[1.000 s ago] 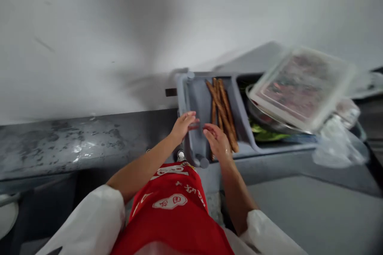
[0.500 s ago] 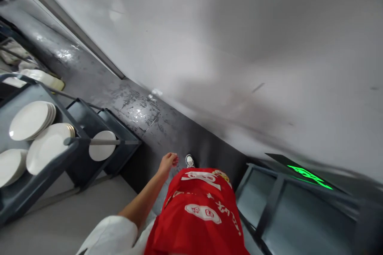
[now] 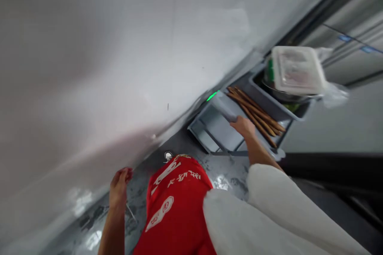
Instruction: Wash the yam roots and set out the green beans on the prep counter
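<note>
My right hand [image 3: 243, 126] is closed on the near end of a grey utility cart [image 3: 224, 105], at its handle edge. Just past the hand, several long brown sticks [image 3: 254, 109] lie side by side on the cart's top tray; their kind I cannot make out. My left hand [image 3: 119, 181] hangs low beside the white wall, its fingers curled in, and nothing shows in it. Between my arms is my red apron [image 3: 179, 211] with white print.
A grey bin [image 3: 278, 101] on the cart's far end holds a metal bowl and a clear-lidded plastic box [image 3: 299, 69]. A plastic bag [image 3: 336, 95] sticks out beside it. The white wall [image 3: 134, 67] runs close on the left. The dark floor [image 3: 223, 181] looks wet.
My view has swung right, away from the cart with white plates. The grey cart now lies in front, and my right hand has come into view on it. My left hand stays low, fingers curled.
</note>
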`<state>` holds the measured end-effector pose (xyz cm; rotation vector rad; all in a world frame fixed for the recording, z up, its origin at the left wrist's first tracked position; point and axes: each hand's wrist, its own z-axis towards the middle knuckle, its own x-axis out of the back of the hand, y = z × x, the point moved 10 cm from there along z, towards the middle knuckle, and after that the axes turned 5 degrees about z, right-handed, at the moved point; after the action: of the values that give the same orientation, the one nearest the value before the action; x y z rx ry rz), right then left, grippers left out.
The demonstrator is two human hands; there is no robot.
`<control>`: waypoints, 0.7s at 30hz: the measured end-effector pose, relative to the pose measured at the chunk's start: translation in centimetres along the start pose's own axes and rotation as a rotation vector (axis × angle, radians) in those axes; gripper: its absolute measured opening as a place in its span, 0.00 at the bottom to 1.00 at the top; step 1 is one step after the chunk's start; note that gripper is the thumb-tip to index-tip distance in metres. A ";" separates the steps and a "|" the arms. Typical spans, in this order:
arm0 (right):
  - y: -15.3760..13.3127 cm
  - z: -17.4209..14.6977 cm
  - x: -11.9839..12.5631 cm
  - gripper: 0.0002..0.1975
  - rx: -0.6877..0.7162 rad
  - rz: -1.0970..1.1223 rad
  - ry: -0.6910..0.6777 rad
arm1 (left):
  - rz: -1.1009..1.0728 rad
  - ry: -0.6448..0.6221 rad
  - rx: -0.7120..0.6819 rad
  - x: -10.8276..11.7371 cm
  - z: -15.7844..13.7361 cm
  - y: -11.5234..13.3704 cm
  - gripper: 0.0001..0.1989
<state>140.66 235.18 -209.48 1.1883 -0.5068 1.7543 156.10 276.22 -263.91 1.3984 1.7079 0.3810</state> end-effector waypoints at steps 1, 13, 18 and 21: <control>0.6 0.2 -0.7 0.15 -0.059 -0.080 -0.078 | 0.054 -0.050 -0.039 -2.0 0.7 1.8 0.27; -0.6 3.0 -1.6 0.20 -0.144 -0.011 -0.251 | 0.688 -0.996 -1.121 -44.1 -11.3 25.4 0.15; 0.2 4.0 -2.6 0.18 -0.102 0.148 -0.208 | 0.769 -1.189 -1.430 -60.2 -22.1 27.0 0.15; -1.8 2.3 -2.0 0.18 0.050 0.148 -0.049 | 1.030 -1.336 -1.449 -65.1 -26.6 23.6 0.16</control>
<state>143.62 233.40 -210.50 1.2583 -0.5959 1.8771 150.00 232.38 -204.44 0.7685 -0.5381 0.7372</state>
